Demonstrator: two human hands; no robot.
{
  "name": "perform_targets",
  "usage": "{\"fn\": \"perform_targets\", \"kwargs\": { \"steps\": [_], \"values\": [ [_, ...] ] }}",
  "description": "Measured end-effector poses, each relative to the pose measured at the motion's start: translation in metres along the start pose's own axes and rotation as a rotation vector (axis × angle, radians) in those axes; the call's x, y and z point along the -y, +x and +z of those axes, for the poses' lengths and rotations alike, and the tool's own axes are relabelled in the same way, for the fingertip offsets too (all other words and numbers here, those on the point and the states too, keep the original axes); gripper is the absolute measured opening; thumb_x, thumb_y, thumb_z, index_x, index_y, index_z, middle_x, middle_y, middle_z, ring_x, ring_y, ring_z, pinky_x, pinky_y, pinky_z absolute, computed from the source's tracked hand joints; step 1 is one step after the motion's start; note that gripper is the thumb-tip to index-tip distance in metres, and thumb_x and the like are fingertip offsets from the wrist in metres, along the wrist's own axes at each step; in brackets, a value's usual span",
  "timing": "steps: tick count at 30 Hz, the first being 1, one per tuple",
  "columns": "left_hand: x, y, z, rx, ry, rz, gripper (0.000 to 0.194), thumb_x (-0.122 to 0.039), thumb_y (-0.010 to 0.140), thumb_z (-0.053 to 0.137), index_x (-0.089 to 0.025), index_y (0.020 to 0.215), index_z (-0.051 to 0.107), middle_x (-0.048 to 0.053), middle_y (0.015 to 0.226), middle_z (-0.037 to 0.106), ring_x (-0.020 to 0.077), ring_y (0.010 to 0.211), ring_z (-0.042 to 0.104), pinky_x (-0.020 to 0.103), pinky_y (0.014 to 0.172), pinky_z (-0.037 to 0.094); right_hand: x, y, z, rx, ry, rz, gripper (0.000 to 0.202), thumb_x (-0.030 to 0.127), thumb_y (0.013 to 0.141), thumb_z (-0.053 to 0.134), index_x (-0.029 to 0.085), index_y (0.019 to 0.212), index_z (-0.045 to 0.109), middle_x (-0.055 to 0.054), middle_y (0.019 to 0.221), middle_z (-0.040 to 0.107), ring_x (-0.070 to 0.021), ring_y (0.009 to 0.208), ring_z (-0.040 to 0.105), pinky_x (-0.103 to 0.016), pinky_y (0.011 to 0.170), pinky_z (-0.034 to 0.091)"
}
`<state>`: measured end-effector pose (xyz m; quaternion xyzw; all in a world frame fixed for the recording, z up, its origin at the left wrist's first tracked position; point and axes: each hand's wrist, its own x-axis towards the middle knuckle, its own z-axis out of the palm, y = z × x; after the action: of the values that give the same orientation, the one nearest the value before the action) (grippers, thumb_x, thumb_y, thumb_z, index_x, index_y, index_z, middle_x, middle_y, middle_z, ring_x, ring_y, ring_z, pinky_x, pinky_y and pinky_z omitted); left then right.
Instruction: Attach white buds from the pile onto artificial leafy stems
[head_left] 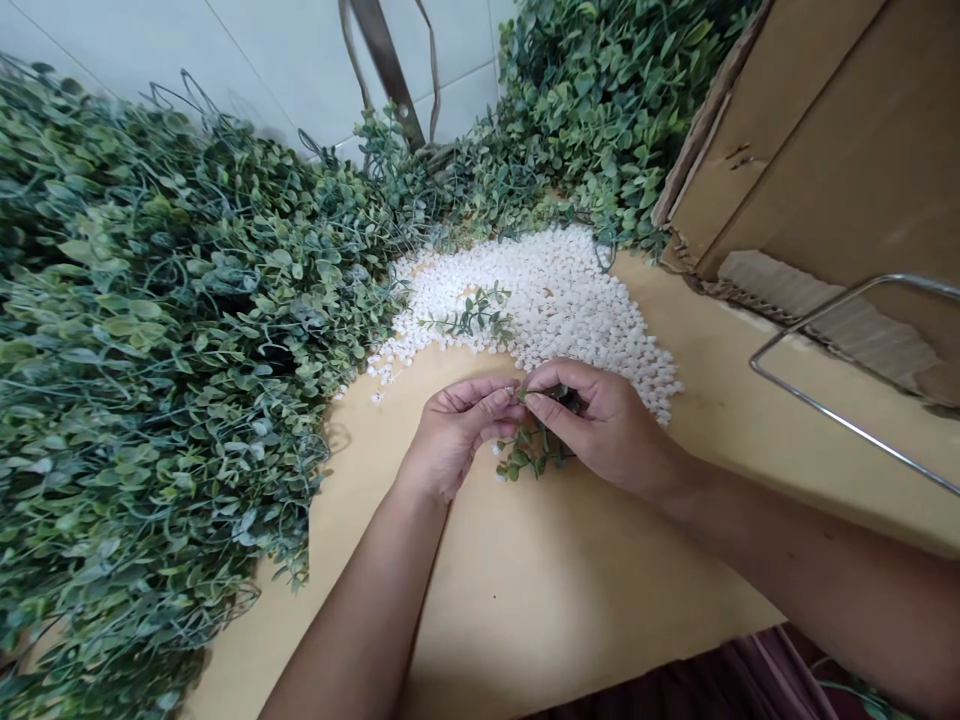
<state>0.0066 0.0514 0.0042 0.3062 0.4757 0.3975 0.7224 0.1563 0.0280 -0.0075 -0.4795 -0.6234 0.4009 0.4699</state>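
My left hand (469,415) and my right hand (589,410) meet fingertip to fingertip above the tan tabletop. Between thumb and forefinger, the right one pinches a leafy green sprig (534,450), whose small rounded leaves hang below both hands. The left fingers are pressed together around a tiny pale piece at the sprig's tip, perhaps a small white flower; the fingers partly cover it. Just beyond the hands spreads a heap of small white flower-like pieces (562,290). Another green sprig (476,312) lies on that heap.
A large mass of artificial greenery (187,330) fills the left side, with more foliage (600,110) at the back. On the right stand a cardboard box (832,150) and a bent metal wire frame (847,405). A tiled wall (247,60) rises behind.
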Motion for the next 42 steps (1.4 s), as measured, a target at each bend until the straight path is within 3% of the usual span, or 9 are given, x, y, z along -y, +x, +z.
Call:
{"fn": "perform_targets", "kwargs": {
  "steps": [11, 21, 42],
  "values": [
    [0.0036, 0.0, 0.0029, 0.015, 0.049, 0.074, 0.027, -0.025, 0.048, 0.084, -0.012, 0.067, 0.069, 0.0, 0.054, 0.067, 0.0056, 0.049, 0.059, 0.013, 0.05, 0.048, -0.001, 0.0005, 0.001, -0.008, 0.009, 0.004, 0.008, 0.019, 0.079, 0.051, 0.015, 0.075, 0.056, -0.002, 0.072, 0.057, -0.0128, 0.069, 0.053, -0.026, 0.065, 0.043],
    [-0.0005, -0.0025, 0.0033, 0.008, 0.011, -0.008, 0.028, -0.023, 0.046, 0.084, -0.011, 0.065, 0.069, 0.001, 0.057, 0.068, 0.0068, 0.052, 0.061, 0.013, 0.05, 0.049, -0.0007, 0.0006, 0.001, 0.013, 0.083, 0.096, 0.01, 0.021, 0.078, 0.051, 0.014, 0.073, 0.057, -0.001, 0.068, 0.059, -0.0113, 0.062, 0.052, -0.023, 0.057, 0.043],
    [0.0029, -0.0014, 0.0035, 0.034, 0.03, 0.027, 0.026, -0.024, 0.051, 0.083, -0.011, 0.068, 0.07, 0.002, 0.06, 0.069, 0.007, 0.053, 0.06, 0.015, 0.054, 0.05, 0.0015, 0.0029, -0.0013, 0.02, 0.086, 0.188, 0.011, 0.024, 0.075, 0.052, 0.016, 0.069, 0.056, -0.004, 0.07, 0.06, -0.0153, 0.063, 0.056, -0.027, 0.055, 0.045]
  ]
}}
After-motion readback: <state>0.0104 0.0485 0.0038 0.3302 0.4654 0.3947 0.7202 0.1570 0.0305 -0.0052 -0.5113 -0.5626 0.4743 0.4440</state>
